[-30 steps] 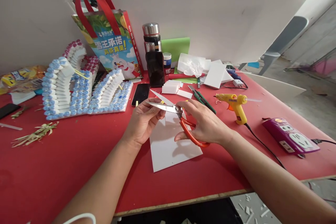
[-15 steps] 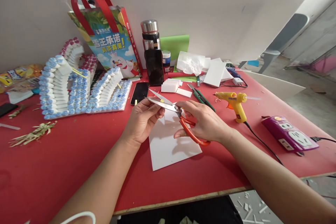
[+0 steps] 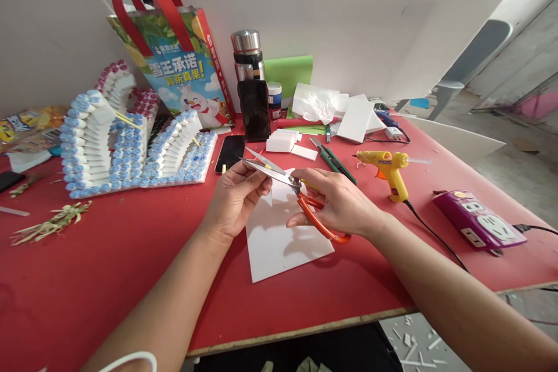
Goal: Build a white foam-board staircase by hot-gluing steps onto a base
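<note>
Scissors (image 3: 298, 187) closed further — well inside table edge (image 3: 305, 332)

We count two hands (image 3: 238, 200), one scissors (image 3: 293, 182); from there: one cutter (image 3: 335, 161), 2 o'clock; one glue gun (image 3: 394, 172), 3; one flask (image 3: 246, 47), 11.

A pale wall (image 3: 349, 11) rises behind the red table (image 3: 131, 256) — 1 grey chair (image 3: 477, 52) stands beyond, right.

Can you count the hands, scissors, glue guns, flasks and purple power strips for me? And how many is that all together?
Hands: 2 (left hand, right hand)
Scissors: 1
Glue gun: 1
Flask: 1
Power strip: 1
Total: 6
</note>
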Demonstrator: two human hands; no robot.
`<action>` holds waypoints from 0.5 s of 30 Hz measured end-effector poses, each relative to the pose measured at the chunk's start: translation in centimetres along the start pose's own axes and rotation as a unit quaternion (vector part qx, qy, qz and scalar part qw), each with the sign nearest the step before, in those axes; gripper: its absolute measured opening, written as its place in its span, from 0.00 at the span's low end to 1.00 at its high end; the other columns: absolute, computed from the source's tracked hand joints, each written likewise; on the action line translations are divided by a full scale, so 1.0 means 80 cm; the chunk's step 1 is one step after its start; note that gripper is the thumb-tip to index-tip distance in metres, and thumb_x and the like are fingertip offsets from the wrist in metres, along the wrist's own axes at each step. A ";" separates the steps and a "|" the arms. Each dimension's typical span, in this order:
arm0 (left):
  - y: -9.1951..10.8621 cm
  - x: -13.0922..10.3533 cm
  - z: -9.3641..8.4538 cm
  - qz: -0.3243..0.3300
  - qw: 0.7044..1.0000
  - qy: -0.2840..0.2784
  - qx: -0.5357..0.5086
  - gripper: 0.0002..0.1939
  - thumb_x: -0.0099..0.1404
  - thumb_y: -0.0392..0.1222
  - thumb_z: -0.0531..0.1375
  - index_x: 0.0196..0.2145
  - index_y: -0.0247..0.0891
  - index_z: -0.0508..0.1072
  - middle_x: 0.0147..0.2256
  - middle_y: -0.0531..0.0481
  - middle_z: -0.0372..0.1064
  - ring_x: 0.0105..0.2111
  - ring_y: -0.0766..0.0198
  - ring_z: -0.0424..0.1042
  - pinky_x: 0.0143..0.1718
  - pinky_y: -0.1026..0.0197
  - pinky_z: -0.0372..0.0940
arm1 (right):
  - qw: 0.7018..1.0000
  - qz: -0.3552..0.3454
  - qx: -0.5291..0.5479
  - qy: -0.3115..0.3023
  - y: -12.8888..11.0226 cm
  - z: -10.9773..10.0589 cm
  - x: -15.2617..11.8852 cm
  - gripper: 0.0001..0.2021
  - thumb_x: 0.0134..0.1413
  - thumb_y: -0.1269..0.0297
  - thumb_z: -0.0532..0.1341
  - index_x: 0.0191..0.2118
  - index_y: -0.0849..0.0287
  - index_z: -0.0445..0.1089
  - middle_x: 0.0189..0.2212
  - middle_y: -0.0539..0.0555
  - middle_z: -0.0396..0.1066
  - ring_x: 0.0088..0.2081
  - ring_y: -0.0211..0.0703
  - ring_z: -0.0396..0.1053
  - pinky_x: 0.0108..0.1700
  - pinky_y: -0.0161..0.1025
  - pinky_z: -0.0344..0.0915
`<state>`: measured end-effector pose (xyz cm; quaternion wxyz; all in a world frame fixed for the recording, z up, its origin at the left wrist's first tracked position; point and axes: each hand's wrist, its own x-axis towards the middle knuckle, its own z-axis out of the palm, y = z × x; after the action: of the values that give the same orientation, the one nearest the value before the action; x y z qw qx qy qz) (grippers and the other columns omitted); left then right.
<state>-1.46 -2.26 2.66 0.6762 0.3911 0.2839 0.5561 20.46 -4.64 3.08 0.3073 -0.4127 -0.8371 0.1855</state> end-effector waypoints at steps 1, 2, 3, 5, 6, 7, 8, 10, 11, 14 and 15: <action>0.000 0.000 0.000 0.001 1.000 -0.004 0.001 0.07 0.56 0.34 0.72 0.33 0.35 0.79 0.26 0.52 0.71 0.26 0.71 0.70 0.28 0.69 0.65 | 1.000 -0.002 0.004 0.003 0.000 0.000 0.000 0.33 0.48 0.37 0.69 0.51 0.59 0.69 0.34 0.54 0.74 0.28 0.39 0.65 0.33 0.37 0.61; -0.001 0.000 0.000 0.001 1.000 -0.006 0.003 0.07 0.57 0.34 0.72 0.33 0.35 0.79 0.26 0.52 0.71 0.26 0.71 0.70 0.28 0.69 0.65 | 1.000 -0.005 0.008 0.006 -0.001 0.001 0.000 0.32 0.49 0.38 0.69 0.50 0.59 0.69 0.33 0.54 0.73 0.28 0.38 0.63 0.32 0.36 0.61; -0.001 0.000 -0.001 0.001 1.000 -0.008 0.006 0.06 0.57 0.34 0.72 0.33 0.35 0.79 0.26 0.52 0.71 0.26 0.71 0.70 0.28 0.69 0.65 | 1.000 -0.008 0.010 0.008 -0.001 0.001 0.000 0.31 0.49 0.40 0.69 0.50 0.60 0.69 0.32 0.53 0.73 0.27 0.38 0.62 0.32 0.36 0.60; -0.001 0.001 -0.001 0.000 1.000 -0.007 0.010 0.06 0.57 0.35 0.72 0.32 0.34 0.79 0.26 0.51 0.71 0.26 0.71 0.69 0.28 0.70 0.65 | 1.000 -0.010 0.009 0.012 -0.002 0.002 -0.001 0.29 0.52 0.42 0.69 0.50 0.60 0.69 0.31 0.53 0.72 0.27 0.37 0.60 0.31 0.36 0.59; -0.001 0.001 -0.001 0.000 1.000 -0.004 0.010 0.06 0.57 0.35 0.72 0.32 0.34 0.79 0.26 0.51 0.71 0.26 0.71 0.69 0.28 0.70 0.65 | 1.000 -0.009 0.008 0.013 -0.002 0.003 -0.001 0.28 0.53 0.43 0.68 0.50 0.60 0.69 0.31 0.52 0.72 0.27 0.37 0.59 0.31 0.36 0.59; 0.000 0.001 -0.001 -0.001 1.000 -0.001 0.011 0.07 0.56 0.35 0.72 0.32 0.34 0.79 0.26 0.51 0.71 0.26 0.71 0.69 0.28 0.70 0.65 | 1.000 -0.009 0.007 0.015 -0.002 0.003 -0.001 0.27 0.54 0.43 0.68 0.50 0.60 0.69 0.31 0.52 0.71 0.26 0.36 0.59 0.31 0.36 0.59; 0.000 0.001 -0.001 -0.001 1.000 0.002 0.011 0.07 0.56 0.35 0.73 0.31 0.33 0.79 0.26 0.51 0.71 0.26 0.71 0.69 0.28 0.70 0.65 | 1.000 -0.009 0.007 0.018 -0.002 0.004 -0.001 0.27 0.54 0.44 0.68 0.50 0.60 0.69 0.31 0.52 0.71 0.26 0.36 0.58 0.31 0.36 0.59; 0.000 0.002 -0.001 -0.005 1.000 0.008 0.013 0.08 0.55 0.35 0.73 0.31 0.33 0.78 0.25 0.51 0.70 0.26 0.72 0.69 0.28 0.70 0.65 | 1.000 -0.007 0.010 0.022 -0.003 0.004 -0.001 0.25 0.56 0.45 0.67 0.50 0.60 0.69 0.30 0.51 0.70 0.26 0.36 0.57 0.31 0.36 0.59; 0.000 0.002 0.000 -0.007 1.000 0.010 0.013 0.08 0.55 0.35 0.73 0.30 0.32 0.78 0.25 0.51 0.70 0.25 0.72 0.69 0.28 0.70 0.65 | 1.000 -0.004 0.013 0.024 -0.003 0.005 -0.001 0.24 0.56 0.46 0.67 0.50 0.59 0.69 0.29 0.51 0.70 0.25 0.35 0.56 0.30 0.36 0.58; 0.000 0.001 0.001 -0.016 1.000 0.017 0.005 0.08 0.55 0.35 0.73 0.31 0.32 0.78 0.25 0.51 0.70 0.25 0.72 0.69 0.27 0.71 0.65 | 0.999 0.012 0.023 0.025 -0.005 0.007 -0.002 0.23 0.57 0.46 0.66 0.49 0.59 0.70 0.27 0.49 0.66 0.24 0.35 0.54 0.28 0.35 0.57; 0.001 0.001 0.002 -0.021 1.000 0.020 0.000 0.08 0.55 0.35 0.73 0.31 0.32 0.78 0.25 0.51 0.71 0.25 0.73 0.69 0.27 0.71 0.65 | 0.999 0.020 0.028 0.025 -0.006 0.007 -0.002 0.22 0.58 0.46 0.66 0.48 0.58 0.71 0.26 0.48 0.65 0.24 0.34 0.53 0.28 0.35 0.56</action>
<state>-1.36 -2.23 2.77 0.6818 0.3737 0.3057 0.5496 19.89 -5.06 2.86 0.3361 -0.4250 -0.8152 0.2044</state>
